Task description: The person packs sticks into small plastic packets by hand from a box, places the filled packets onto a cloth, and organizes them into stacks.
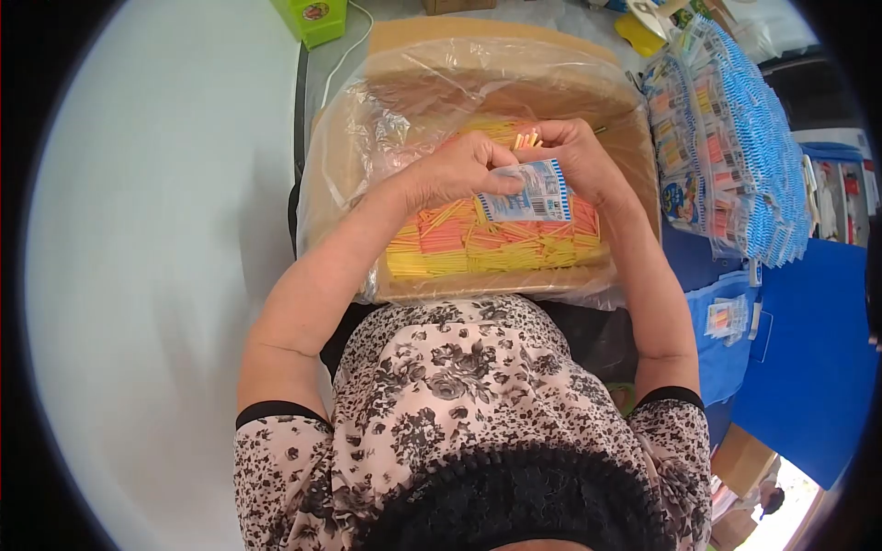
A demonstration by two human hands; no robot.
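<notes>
Over a cardboard box lined with clear plastic, my left hand pinches a small clear packet with blue striped edges and a barcode. Close by on the right, my right hand holds a small bunch of thin sticks, their pale ends showing at the fingertips beside the packet's upper edge. Pink and yellow sticks lie in rows inside the box, below both hands.
A tall stack of filled blue-edged packets stands right of the box. Below it, a few packets lie on blue cloth, near a blue panel. A green container is at the upper left, beside a white cable.
</notes>
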